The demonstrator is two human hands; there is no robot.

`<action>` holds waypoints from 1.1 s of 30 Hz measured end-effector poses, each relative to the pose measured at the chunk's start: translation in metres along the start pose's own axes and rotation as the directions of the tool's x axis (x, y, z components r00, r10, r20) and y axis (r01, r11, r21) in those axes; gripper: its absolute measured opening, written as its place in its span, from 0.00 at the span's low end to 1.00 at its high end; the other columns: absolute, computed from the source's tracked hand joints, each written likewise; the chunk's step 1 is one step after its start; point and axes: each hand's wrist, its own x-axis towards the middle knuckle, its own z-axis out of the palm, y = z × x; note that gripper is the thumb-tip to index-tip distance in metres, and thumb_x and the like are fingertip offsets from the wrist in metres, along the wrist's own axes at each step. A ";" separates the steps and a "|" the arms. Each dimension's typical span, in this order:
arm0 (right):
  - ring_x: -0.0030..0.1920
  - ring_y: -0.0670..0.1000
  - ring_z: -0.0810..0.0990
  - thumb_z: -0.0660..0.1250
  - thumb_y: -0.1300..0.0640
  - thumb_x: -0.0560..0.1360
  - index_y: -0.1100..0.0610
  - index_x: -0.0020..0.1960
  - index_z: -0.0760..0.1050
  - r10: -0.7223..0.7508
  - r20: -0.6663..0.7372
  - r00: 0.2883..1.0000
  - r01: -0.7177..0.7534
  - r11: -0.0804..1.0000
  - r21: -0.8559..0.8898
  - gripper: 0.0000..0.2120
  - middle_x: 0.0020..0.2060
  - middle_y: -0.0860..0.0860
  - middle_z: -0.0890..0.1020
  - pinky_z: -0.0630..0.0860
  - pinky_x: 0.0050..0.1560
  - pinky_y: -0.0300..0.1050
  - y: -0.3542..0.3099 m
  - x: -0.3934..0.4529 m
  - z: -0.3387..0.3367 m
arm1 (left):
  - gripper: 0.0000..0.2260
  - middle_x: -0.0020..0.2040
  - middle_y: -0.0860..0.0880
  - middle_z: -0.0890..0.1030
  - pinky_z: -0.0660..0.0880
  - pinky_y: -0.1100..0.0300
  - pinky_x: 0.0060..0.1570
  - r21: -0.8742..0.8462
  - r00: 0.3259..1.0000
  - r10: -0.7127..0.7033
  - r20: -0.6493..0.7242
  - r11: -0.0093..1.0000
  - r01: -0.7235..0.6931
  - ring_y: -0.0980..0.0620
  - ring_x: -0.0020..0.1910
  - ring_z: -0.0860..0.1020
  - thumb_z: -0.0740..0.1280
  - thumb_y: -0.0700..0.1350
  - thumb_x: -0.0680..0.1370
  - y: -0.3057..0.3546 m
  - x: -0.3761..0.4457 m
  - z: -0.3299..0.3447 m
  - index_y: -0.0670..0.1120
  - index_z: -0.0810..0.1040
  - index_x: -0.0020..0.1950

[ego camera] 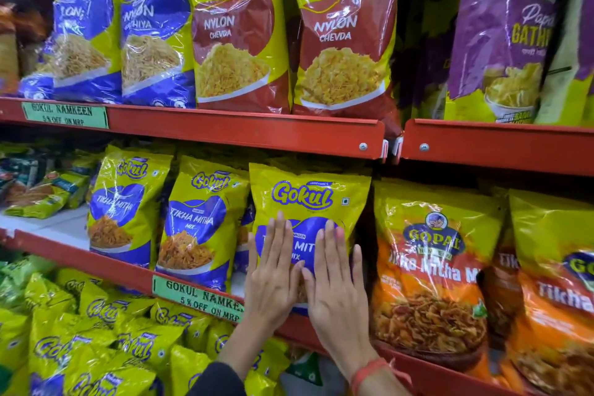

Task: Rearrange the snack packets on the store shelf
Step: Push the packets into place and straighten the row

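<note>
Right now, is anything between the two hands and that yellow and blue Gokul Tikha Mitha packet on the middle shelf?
Nothing visible. The left hand and right hand lie flat, palms against the front of the yellow and blue Gokul packet, which stands upright on the red metal shelf.

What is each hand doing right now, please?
Left hand: open, flat against the Gokul Tikha Mitha packet, gripping nothing.
Right hand: open, flat against the same packet, gripping nothing.

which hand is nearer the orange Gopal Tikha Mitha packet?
Right. The right hand lies flat on the yellow-and-blue Gokul Tikha Mitha packet, its outer fingers close to the orange Gopal packet. The left hand lies flat on the same Gokul packet, farther left.
</note>
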 end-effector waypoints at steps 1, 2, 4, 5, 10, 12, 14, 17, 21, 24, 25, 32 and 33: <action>0.79 0.58 0.59 0.50 0.48 0.84 0.64 0.79 0.55 0.004 0.047 0.999 -0.001 0.999 -0.052 0.29 0.79 0.60 0.58 0.59 0.75 0.59 0.004 -0.001 0.004 | 0.27 0.80 0.47 0.46 0.42 0.47 0.77 0.053 0.998 0.013 0.068 0.998 -0.016 0.53 0.79 0.44 0.46 0.52 0.81 -0.005 -0.001 0.003 0.41 0.49 0.77; 0.79 0.57 0.62 0.50 0.47 0.83 0.64 0.78 0.58 0.021 0.093 0.995 -0.013 0.996 -0.090 0.29 0.78 0.59 0.60 0.59 0.74 0.58 0.007 0.001 0.006 | 0.27 0.80 0.45 0.50 0.44 0.47 0.77 0.089 0.992 0.006 0.125 0.996 -0.017 0.53 0.79 0.43 0.45 0.53 0.81 -0.009 0.002 0.005 0.40 0.51 0.77; 0.77 0.57 0.64 0.51 0.45 0.82 0.64 0.77 0.62 0.050 0.163 0.985 -0.029 0.991 -0.128 0.30 0.78 0.59 0.62 0.59 0.74 0.58 0.013 0.008 0.008 | 0.27 0.79 0.44 0.53 0.48 0.47 0.76 0.109 0.976 -0.010 0.219 0.994 -0.015 0.52 0.79 0.46 0.46 0.53 0.81 -0.010 0.013 0.005 0.40 0.52 0.77; 0.77 0.57 0.64 0.51 0.44 0.82 0.63 0.77 0.62 0.057 0.196 0.979 -0.032 0.991 -0.127 0.30 0.77 0.59 0.63 0.59 0.74 0.58 0.015 0.011 0.007 | 0.27 0.79 0.44 0.53 0.50 0.46 0.76 0.101 0.967 -0.009 0.253 0.995 -0.017 0.51 0.79 0.48 0.46 0.53 0.81 -0.010 0.016 0.004 0.40 0.52 0.77; 0.78 0.56 0.63 0.48 0.44 0.83 0.63 0.77 0.60 0.027 0.225 0.974 -0.027 1.000 -0.006 0.30 0.78 0.58 0.62 0.57 0.75 0.55 0.015 0.007 -0.022 | 0.27 0.79 0.45 0.52 0.46 0.46 0.77 0.092 0.961 -0.023 0.275 0.996 -0.002 0.51 0.79 0.48 0.47 0.52 0.81 -0.001 0.014 -0.011 0.42 0.50 0.77; 0.80 0.55 0.57 0.47 0.45 0.84 0.61 0.79 0.55 0.017 0.161 0.987 -0.038 0.991 0.127 0.29 0.80 0.57 0.58 0.54 0.78 0.52 0.027 -0.004 -0.043 | 0.26 0.80 0.46 0.53 0.45 0.47 0.77 0.043 0.972 -0.017 0.233 0.999 0.007 0.51 0.79 0.49 0.48 0.52 0.81 0.010 0.011 -0.022 0.43 0.51 0.78; 0.82 0.52 0.51 0.48 0.46 0.84 0.58 0.81 0.51 0.066 0.051 0.997 -0.078 0.953 0.293 0.29 0.82 0.54 0.54 0.50 0.80 0.48 0.051 -0.017 -0.069 | 0.25 0.79 0.47 0.56 0.45 0.49 0.78 -0.083 0.987 -0.009 0.159 0.996 0.022 0.51 0.79 0.51 0.50 0.50 0.81 0.030 0.007 -0.031 0.44 0.53 0.78; 0.81 0.49 0.54 0.49 0.45 0.84 0.55 0.80 0.54 0.327 -0.106 0.939 -0.235 0.836 0.496 0.28 0.81 0.45 0.56 0.51 0.80 0.43 0.099 -0.030 -0.115 | 0.24 0.79 0.50 0.59 0.46 0.55 0.78 -0.277 0.997 -0.050 0.051 0.959 0.062 0.53 0.79 0.54 0.51 0.49 0.82 0.075 0.006 -0.037 0.47 0.55 0.78; 0.76 0.59 0.65 0.52 0.55 0.84 0.66 0.73 0.67 0.602 -0.214 0.769 -0.409 0.722 0.558 0.22 0.73 0.59 0.70 0.60 0.77 0.42 0.185 -0.024 -0.158 | 0.20 0.74 0.53 0.65 0.53 0.56 0.77 -0.425 0.999 -0.049 0.002 0.904 0.046 0.55 0.75 0.62 0.57 0.43 0.81 0.155 0.029 -0.017 0.42 0.65 0.73; 0.70 0.60 0.71 0.54 0.61 0.83 0.67 0.69 0.70 0.697 -0.244 0.674 -0.459 0.655 0.600 0.18 0.67 0.65 0.75 0.64 0.73 0.42 0.241 -0.022 -0.175 | 0.18 0.70 0.50 0.73 0.60 0.63 0.73 -0.578 0.991 -0.129 0.031 0.806 0.123 0.54 0.71 0.69 0.58 0.40 0.80 0.217 0.056 0.007 0.42 0.71 0.70; 0.69 0.59 0.71 0.54 0.61 0.83 0.67 0.68 0.71 0.718 -0.252 0.649 -0.467 0.637 0.613 0.17 0.66 0.65 0.75 0.64 0.71 0.36 0.256 -0.023 -0.180 | 0.17 0.67 0.49 0.76 0.63 0.65 0.70 -0.634 0.980 -0.189 0.056 0.752 0.181 0.55 0.69 0.72 0.57 0.42 0.80 0.238 0.065 0.014 0.43 0.73 0.68; 0.61 0.46 0.74 0.62 0.55 0.82 0.66 0.69 0.71 0.878 0.022 0.478 -0.459 0.228 0.859 0.21 0.60 0.55 0.78 0.68 0.61 0.33 0.315 -0.004 -0.191 | 0.14 0.56 0.47 0.82 0.69 0.75 0.45 -0.801 0.744 -0.621 0.246 0.301 0.517 0.56 0.54 0.77 0.64 0.45 0.79 0.320 0.125 0.061 0.41 0.78 0.62; 0.57 0.42 0.75 0.62 0.56 0.81 0.69 0.67 0.72 0.885 0.055 0.463 -0.426 0.168 0.889 0.20 0.55 0.54 0.78 0.69 0.59 0.32 0.320 0.003 -0.191 | 0.14 0.57 0.42 0.82 0.70 0.75 0.42 -0.812 0.704 -0.630 0.329 0.193 0.551 0.53 0.53 0.78 0.64 0.44 0.79 0.327 0.131 0.067 0.39 0.78 0.61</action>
